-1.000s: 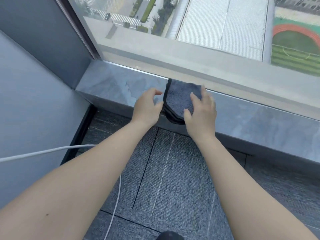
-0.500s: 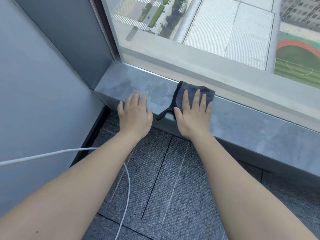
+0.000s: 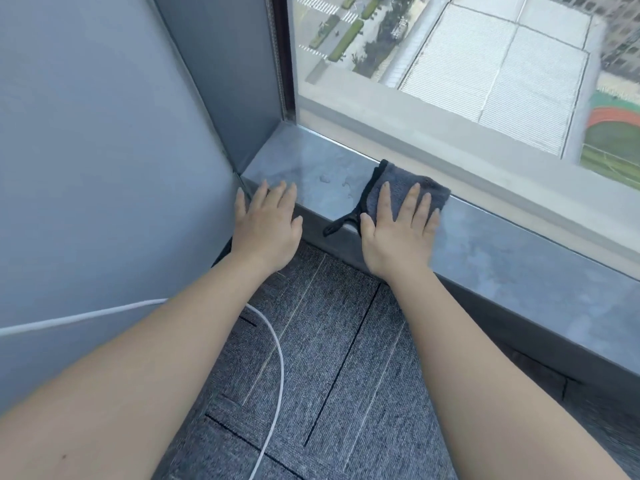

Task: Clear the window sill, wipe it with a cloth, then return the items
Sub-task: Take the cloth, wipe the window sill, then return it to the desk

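Note:
The grey stone window sill [image 3: 502, 251] runs from the left corner off to the right, with nothing standing on it in view. A dark grey folded cloth [image 3: 398, 178] with a black edge lies on it near the glass. My right hand [image 3: 398, 240] lies flat on the cloth with fingers spread, pressing it onto the sill. One black corner of the cloth hangs over the sill's front edge. My left hand [image 3: 266, 230] rests flat and empty on the sill at the left corner, next to the wall. Small wet marks [image 3: 332, 181] show between the hands.
A grey wall panel [image 3: 104, 168] closes the sill's left end. The window glass [image 3: 450, 64] stands right behind the sill. A white cable [image 3: 277, 375] crosses the grey carpet floor [image 3: 329, 393] below my left arm.
Both hands went from gripping the cloth's sides to lying flat. My left hand slid left to the sill's corner. The cloth under my right hand also moved left along the sill.

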